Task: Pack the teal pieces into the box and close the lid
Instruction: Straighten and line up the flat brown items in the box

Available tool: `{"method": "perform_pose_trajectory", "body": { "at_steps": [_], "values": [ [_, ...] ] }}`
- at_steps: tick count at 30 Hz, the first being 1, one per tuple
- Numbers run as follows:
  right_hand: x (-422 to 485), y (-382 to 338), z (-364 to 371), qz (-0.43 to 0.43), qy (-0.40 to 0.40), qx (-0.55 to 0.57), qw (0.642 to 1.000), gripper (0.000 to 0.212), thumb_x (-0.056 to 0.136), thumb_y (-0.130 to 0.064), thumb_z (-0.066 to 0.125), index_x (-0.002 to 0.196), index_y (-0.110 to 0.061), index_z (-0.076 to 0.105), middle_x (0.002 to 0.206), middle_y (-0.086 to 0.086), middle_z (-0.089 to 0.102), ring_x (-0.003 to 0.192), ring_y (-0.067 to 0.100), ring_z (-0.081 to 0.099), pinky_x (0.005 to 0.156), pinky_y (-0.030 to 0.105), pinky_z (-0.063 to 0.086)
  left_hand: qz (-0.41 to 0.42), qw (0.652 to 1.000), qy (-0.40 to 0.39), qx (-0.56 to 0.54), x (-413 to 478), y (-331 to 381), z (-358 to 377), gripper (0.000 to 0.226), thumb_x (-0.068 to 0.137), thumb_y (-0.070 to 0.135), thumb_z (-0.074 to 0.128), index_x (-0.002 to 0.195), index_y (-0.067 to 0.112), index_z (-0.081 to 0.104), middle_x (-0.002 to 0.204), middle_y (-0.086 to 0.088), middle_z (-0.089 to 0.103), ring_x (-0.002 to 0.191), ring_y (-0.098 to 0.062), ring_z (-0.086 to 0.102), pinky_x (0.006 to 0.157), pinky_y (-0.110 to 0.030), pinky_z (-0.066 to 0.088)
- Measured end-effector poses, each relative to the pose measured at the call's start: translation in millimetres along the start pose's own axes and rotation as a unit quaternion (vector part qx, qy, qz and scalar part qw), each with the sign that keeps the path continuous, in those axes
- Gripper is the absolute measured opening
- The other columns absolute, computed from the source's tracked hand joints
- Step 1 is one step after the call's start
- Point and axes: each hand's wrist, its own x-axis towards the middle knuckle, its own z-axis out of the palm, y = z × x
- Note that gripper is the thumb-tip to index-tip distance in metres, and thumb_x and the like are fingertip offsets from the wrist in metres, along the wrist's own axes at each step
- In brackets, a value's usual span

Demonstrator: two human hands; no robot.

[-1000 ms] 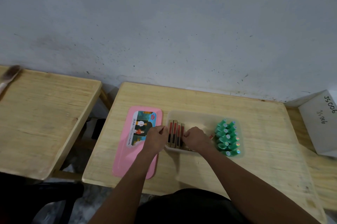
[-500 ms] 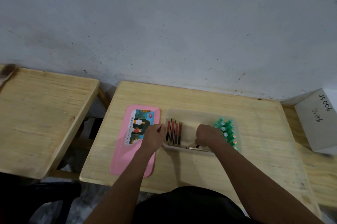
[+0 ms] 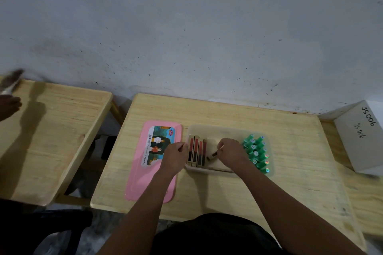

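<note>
A clear plastic box lies open on the wooden table. Several teal pieces are packed upright at its right end. Several gold and red slim cases lie side by side at its left end. My right hand is inside the box and pinches one more slim case, tilted. My left hand grips the box's left edge. The pink lid with a picture label lies flat to the left of the box.
A second wooden table stands to the left across a gap. Another person's hand with a brush shows at the far left edge. A white carton marked JS006 sits at the right.
My right hand went toward the teal pieces, then came back to the middle of the box with a slim case. My left hand stayed on the box's left edge.
</note>
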Motion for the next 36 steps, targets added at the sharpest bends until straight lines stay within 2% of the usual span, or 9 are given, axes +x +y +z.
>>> {"method": "perform_pose_trajectory", "body": {
  "at_steps": [6,11,14,18,20,24,28,32,36],
  "values": [
    [6,2,3,0.047,-0.04,-0.019,0.998,0.036,0.092,-0.017,0.048,0.128,-0.012,0.046,0.117,0.014,0.064,0.106,0.031,0.06,0.077,0.034,0.047,0.002,1.0,-0.001,0.005,-1,1,0,0.034,0.1,0.023,0.044,0.075,0.006,0.058,0.059,0.003,0.048,0.054,-0.005,0.045,0.05,-0.013,0.032],
    [7,0,7,0.031,-0.077,-0.011,0.997,0.031,0.092,-0.023,0.049,0.117,-0.007,0.059,0.119,0.013,0.062,0.108,0.027,0.057,0.087,0.033,0.046,0.004,1.0,-0.002,0.002,-1,0,1,0.034,0.1,0.023,0.044,0.075,0.006,0.058,0.059,0.004,0.049,0.055,-0.005,0.045,0.049,-0.011,0.033],
    [3,1,11,0.023,-0.062,0.01,0.998,0.027,0.088,-0.028,0.056,0.11,-0.012,0.062,0.113,0.009,0.064,0.103,0.024,0.058,0.085,0.032,0.046,0.006,1.0,-0.002,0.004,-1,0,1,0.034,0.1,0.022,0.043,0.073,0.006,0.057,0.058,0.004,0.048,0.054,-0.004,0.044,0.047,-0.008,0.032],
    [-1,2,16,0.025,-0.027,0.058,0.998,0.016,0.085,-0.018,0.057,0.1,-0.023,0.059,0.106,0.005,0.065,0.089,0.02,0.058,0.079,0.029,0.048,0.009,1.0,0.007,-0.002,0,1,1,0.041,0.1,0.021,0.044,0.06,0.013,0.048,0.055,0.003,0.043,0.052,-0.007,0.04,0.05,-0.016,0.031],
    [-6,-1,14,0.027,-0.008,0.112,0.993,0.016,0.084,-0.014,0.057,0.098,-0.022,0.056,0.096,0.005,0.068,0.08,0.02,0.06,0.073,0.03,0.049,0.008,1.0,0.007,-0.006,-1,1,1,0.04,0.1,0.021,0.044,0.062,0.011,0.05,0.055,0.002,0.043,0.053,-0.007,0.04,0.051,-0.016,0.032],
    [-12,-10,15,0.019,-0.011,0.216,0.976,0.025,0.087,-0.017,0.058,0.107,-0.026,0.046,0.082,0.006,0.069,0.069,0.021,0.065,0.06,0.031,0.052,0.009,1.0,0.006,-0.008,-1,-1,1,0.037,0.1,0.021,0.044,0.072,0.002,0.059,0.058,-0.002,0.047,0.055,-0.008,0.043,0.051,-0.017,0.034],
    [-8,-18,22,0.032,-0.056,0.256,0.965,0.053,0.085,-0.026,0.068,0.13,-0.025,0.041,0.09,0.006,0.069,0.074,0.017,0.065,0.06,0.026,0.049,0.008,1.0,0.012,-0.002,1,-3,2,0.037,0.1,0.023,0.045,0.082,-0.003,0.064,0.066,-0.007,0.054,0.059,-0.008,0.046,0.052,-0.016,0.038],
    [-5,-19,24,0.024,-0.085,0.246,0.965,0.049,0.087,-0.026,0.068,0.131,-0.018,0.05,0.091,0.002,0.07,0.09,0.02,0.067,0.078,0.035,0.054,0.011,1.0,0.014,0.012,2,-4,3,0.038,0.1,0.024,0.044,0.082,-0.002,0.065,0.068,-0.006,0.056,0.062,-0.011,0.049,0.053,-0.017,0.039],
    [-5,-17,23,0.032,-0.098,0.239,0.966,0.039,0.087,-0.018,0.064,0.126,-0.015,0.056,0.084,0.001,0.067,0.085,0.02,0.066,0.074,0.032,0.053,0.008,1.0,0.012,0.013,4,-5,4,0.04,0.1,0.025,0.043,0.08,-0.003,0.064,0.064,-0.005,0.053,0.057,-0.009,0.046,0.052,-0.017,0.037]
  ]
}}
